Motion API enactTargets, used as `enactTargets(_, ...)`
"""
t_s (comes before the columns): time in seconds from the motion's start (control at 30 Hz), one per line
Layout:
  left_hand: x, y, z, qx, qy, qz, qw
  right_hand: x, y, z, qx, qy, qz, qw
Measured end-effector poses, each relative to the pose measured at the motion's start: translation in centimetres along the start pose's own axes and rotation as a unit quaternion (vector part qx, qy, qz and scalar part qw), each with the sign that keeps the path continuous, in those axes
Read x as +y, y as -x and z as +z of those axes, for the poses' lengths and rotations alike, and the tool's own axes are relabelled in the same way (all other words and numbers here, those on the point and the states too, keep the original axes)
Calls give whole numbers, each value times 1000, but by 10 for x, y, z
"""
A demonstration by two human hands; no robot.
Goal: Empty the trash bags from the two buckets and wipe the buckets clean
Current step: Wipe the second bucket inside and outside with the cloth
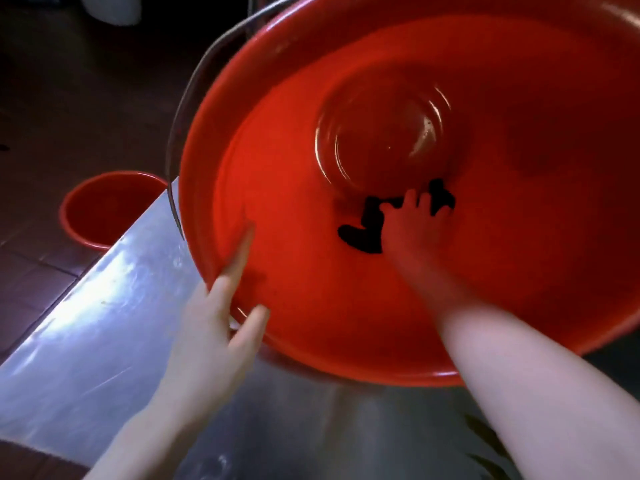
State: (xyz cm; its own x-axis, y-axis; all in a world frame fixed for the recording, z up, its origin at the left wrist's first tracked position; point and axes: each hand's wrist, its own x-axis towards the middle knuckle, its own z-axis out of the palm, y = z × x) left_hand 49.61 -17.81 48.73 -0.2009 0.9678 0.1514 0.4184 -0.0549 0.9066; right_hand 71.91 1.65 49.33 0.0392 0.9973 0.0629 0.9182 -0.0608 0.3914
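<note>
The bucket (pixel 433 306) lies tipped on the steel counter (pixel 104 323), mouth near. The left hand (pixel 214 323) grips its near-left rim; the right hand (pixel 412 230) presses a dark cloth (pixel 367 233) deep inside. Light, stiff, likely slick plastic: hold the rim. A second bucket (pixel 104 209) stands far left.

Bare forearms, sleeveless hands (pixel 207 327)
</note>
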Motion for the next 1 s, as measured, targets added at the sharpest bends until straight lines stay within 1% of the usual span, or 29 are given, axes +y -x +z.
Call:
enactTargets(0.07,1,5,7,-16,71,-40,997,-23,23,-1,-12,-109,-31,994)
enactTargets(0.13,1,5,8,-25,127,-72,989,-42,68,-7,-16,-231,-91,969)
enactTargets(0.17,-1,5,8,-27,149,-80,985,-47,94,-15,-16,-274,-127,953)
enactTargets(0.2,-3,6,8,-27,161,-84,983,-47,120,-21,-15,-300,-166,939)
enactTargets(0.27,-4,9,7,-21,169,-82,982,-38,154,-26,-9,-311,-241,919)
enactTargets(0.3,-2,12,6,-20,177,-87,980,-32,156,-26,-3,-308,-256,916)
enactTargets(0.33,0,16,6,-21,197,-99,975,-27,146,-22,3,-292,-245,925)
enactTargets(0.37,1,21,6,-25,226,-116,967,-25,127,-16,7,-249,-208,946)
enactTargets(0.4,3,26,7,-28,244,-126,961,-26,104,-11,-1,-188,-158,969)
enactTargets(0.43,7,30,7,-28,255,-124,959,-28,80,-6,-13,-142,-96,985)
enactTargets(0.47,10,32,7,-28,259,-118,958,-32,59,-5,-32,-124,-30,991)
enactTargets(0.5,11,33,8,-28,265,-114,957,-36,40,-5,-52,-129,31,990)
enactTargets(0.53,11,34,9,-30,269,-113,956,-41,26,-7,-71,-149,72,984)
enactTargets(0.57,10,35,10,-36,269,-112,956,-46,21,-7,-90,-177,80,977)
enactTargets(0.6,11,36,11,-42,265,-113,957,-52,24,-10,-97,-206,59,972)
enactTargets(0.63,11,35,12,-47,263,-117,956,-55,37,-11,-92,-238,20,967)
enactTargets(0.7,16,29,11,-51,280,-135,949,-53,87,-27,-48,-310,-84,946)
enactTargets(0.73,16,26,9,-52,294,-145,943,-48,117,-37,-41,-337,-133,931)
enactTargets(0.8,19,22,7,-54,315,-149,936,-32,161,-54,-51,-340,-225,912)
enactTargets(0.83,20,21,7,-56,316,-151,935,-26,165,-56,-58,-326,-245,911)
enactTargets(0.87,22,22,8,-56,320,-161,932,-22,156,-55,-58,-304,-245,919)
enactTargets(0.9,24,25,8,-55,328,-172,927,-21,138,-48,-64,-270,-222,935)
enactTargets(0.97,28,34,11,-57,347,-174,920,-25,88,-30,-62,-195,-151,967)
enactTargets(1.0,30,37,13,-60,355,-168,918,-28,66,-23,-66,-179,-98,977)
